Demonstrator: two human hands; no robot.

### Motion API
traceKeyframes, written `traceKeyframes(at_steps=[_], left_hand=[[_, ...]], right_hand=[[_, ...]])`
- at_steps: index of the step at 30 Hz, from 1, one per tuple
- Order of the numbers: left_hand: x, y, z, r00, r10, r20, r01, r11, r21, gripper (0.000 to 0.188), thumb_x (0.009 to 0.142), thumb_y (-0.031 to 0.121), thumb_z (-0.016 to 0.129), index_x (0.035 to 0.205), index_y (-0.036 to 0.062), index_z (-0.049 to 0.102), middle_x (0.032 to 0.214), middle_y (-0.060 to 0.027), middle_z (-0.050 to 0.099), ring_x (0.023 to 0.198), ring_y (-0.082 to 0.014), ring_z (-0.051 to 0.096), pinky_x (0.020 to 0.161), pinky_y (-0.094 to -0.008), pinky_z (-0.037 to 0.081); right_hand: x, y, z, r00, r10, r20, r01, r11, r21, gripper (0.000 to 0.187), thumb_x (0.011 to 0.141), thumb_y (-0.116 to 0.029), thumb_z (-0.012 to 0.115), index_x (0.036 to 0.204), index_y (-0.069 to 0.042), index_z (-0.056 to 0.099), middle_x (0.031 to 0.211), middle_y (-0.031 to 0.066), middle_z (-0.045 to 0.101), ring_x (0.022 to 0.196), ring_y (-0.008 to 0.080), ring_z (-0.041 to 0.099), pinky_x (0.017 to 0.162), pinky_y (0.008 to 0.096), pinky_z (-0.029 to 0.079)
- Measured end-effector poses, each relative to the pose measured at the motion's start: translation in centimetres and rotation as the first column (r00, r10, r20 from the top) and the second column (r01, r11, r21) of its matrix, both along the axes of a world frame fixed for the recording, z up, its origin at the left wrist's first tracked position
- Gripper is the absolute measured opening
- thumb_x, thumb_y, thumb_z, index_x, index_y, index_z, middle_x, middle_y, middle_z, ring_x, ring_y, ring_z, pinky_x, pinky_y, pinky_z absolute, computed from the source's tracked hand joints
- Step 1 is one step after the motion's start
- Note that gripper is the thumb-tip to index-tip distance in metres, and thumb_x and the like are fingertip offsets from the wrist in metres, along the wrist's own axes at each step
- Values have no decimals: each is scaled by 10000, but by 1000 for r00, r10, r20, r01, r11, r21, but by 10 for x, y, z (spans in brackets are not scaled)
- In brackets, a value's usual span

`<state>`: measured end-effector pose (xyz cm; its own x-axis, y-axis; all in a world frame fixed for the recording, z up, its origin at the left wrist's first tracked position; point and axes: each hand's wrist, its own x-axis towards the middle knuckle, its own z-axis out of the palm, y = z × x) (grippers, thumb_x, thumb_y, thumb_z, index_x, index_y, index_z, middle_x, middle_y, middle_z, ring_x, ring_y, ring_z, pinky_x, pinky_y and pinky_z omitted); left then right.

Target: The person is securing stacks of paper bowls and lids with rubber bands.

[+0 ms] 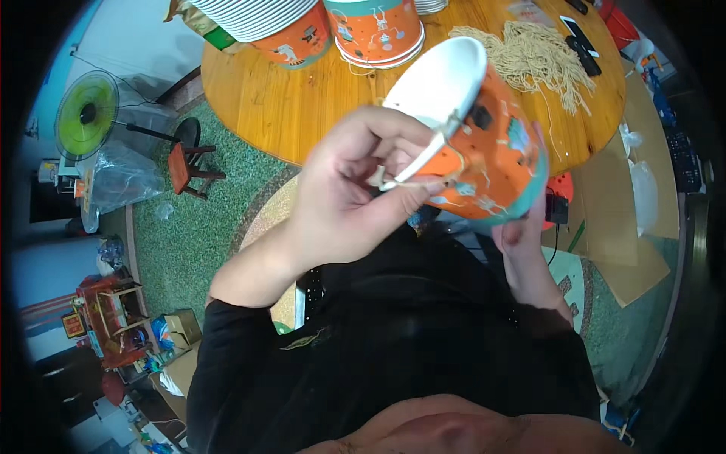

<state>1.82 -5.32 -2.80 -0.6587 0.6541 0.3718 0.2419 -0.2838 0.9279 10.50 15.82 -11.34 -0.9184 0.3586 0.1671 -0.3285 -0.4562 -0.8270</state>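
Note:
An orange paper bucket [491, 144] with a teal base, a white inside and printed cartoon figures is held tilted in front of my chest, its mouth toward the upper left. My left hand [340, 185] grips the near side of its white rim, thumb outside and fingers curled at the mouth. A thin cord [454, 125] lies along the rim with a knot-like lump on it, and part of it runs by my left fingertips. Around the teal base, my right hand [522, 234] holds the bucket from behind; most of its fingers are hidden.
On the round wooden table [265, 113] stand nested buckets [291, 41] and another orange stack [378, 38]. A heap of beige cords [533, 60] lies at the right, beside a phone [578, 36]. Cardboard [620, 250] covers floor at right; a fan [87, 113] and stool [185, 170] stand left.

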Motion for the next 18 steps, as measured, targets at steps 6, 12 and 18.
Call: traceKeyframes(at_steps=[6, 12, 18], left_hand=[[-4, 28, -30, 963, 192, 189, -240, 929, 281, 262, 957, -34, 692, 1176, -22, 548, 1031, -66, 706, 882, -60, 658, 797, -223, 538], [-77, -2, -64, 812, 574, 107, -582, 810, 69, 122, 982, 15, 685, 1083, -1, 620, 880, 5, 664, 748, -33, 565, 683, -197, 458], [-107, -13, -67, 878, 309, 366, -371, 922, 113, 266, 1020, 57, 624, 1270, -29, 597, 1109, -109, 718, 1119, -191, 669, 1038, -321, 499]], right_hand=[[-15, 9, 5, 990, -120, -79, 126, 989, 73, 1375, 613, -345, 1005, 1620, -63, 113, 1619, 125, 300, 1486, 299, 369, 1208, 493, 367], [-81, 41, 58, 957, -82, -278, 243, 750, 615, 1115, 770, -94, 859, 1594, -34, 109, 1571, 205, 348, 1424, 306, 438, 1166, 462, 398], [-158, 2, 145, 813, -201, -546, 532, -123, 838, 667, 797, -315, 844, 1272, 69, 578, 1217, 264, 612, 1188, 369, 610, 1055, 456, 490]])
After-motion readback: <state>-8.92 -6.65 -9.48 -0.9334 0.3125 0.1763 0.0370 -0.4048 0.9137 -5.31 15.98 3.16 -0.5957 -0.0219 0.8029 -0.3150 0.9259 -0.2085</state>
